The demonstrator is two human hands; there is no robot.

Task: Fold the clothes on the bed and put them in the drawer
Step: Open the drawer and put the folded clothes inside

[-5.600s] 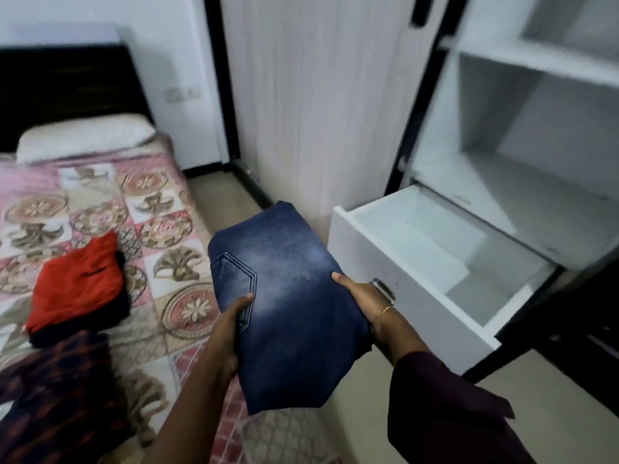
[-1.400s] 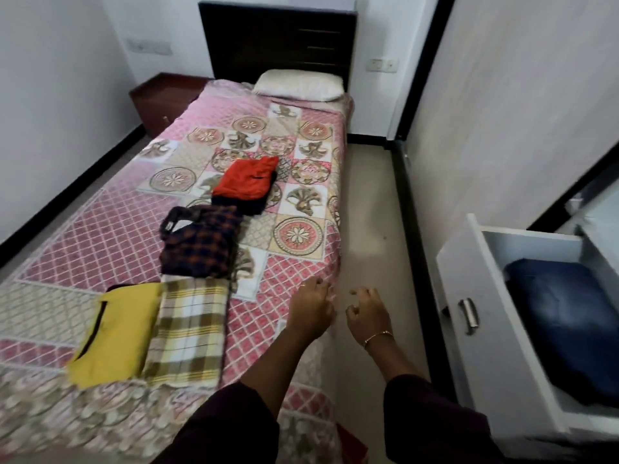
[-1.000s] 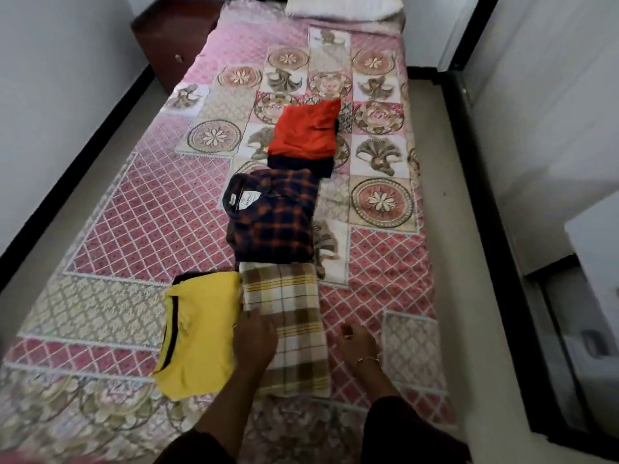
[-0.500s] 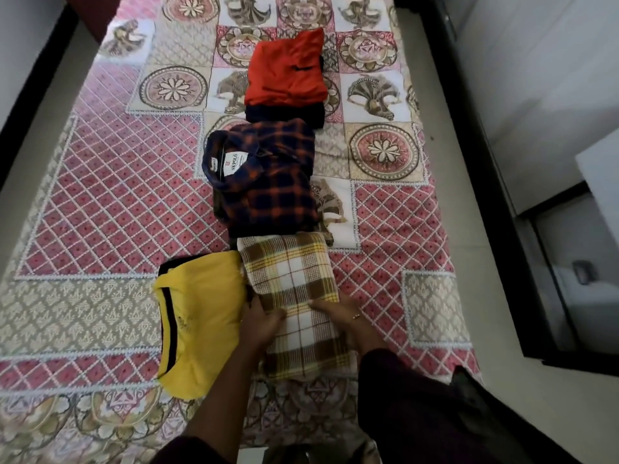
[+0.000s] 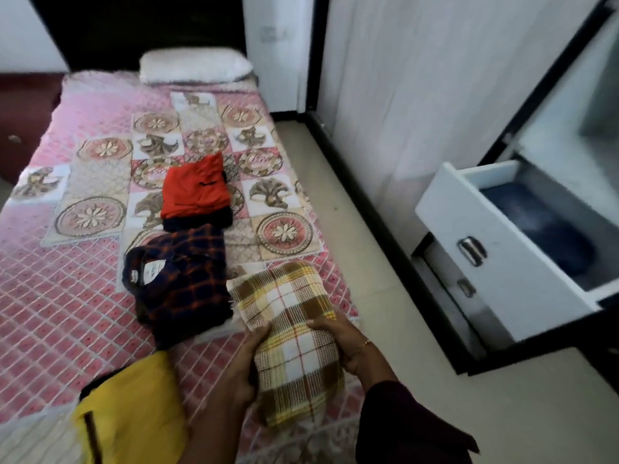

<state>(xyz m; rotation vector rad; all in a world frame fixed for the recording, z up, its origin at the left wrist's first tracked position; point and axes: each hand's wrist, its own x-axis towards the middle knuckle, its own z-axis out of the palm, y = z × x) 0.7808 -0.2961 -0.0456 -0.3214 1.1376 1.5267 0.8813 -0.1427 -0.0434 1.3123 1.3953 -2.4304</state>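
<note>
**Two hands lift the folded check cloth at the bed's right edge**

Pink patterned bed [image 5: 67, 313] fills the left; beige floor separates it from a white open drawer [image 5: 495, 249] holding dark blue denim [image 5: 542, 229]. Left hand [image 5: 241, 366] and right hand [image 5: 348, 343] clasp opposite sides of the brown-yellow check cloth [image 5: 294, 333]. Plaid shirt [image 5: 181, 279], red garment [image 5: 194, 185] and yellow garment [image 5: 134, 410] lie alongside.

Both hands are held out in front, left hand [image 5: 243, 363] and right hand [image 5: 341, 343] clasping opposite sides.
</note>
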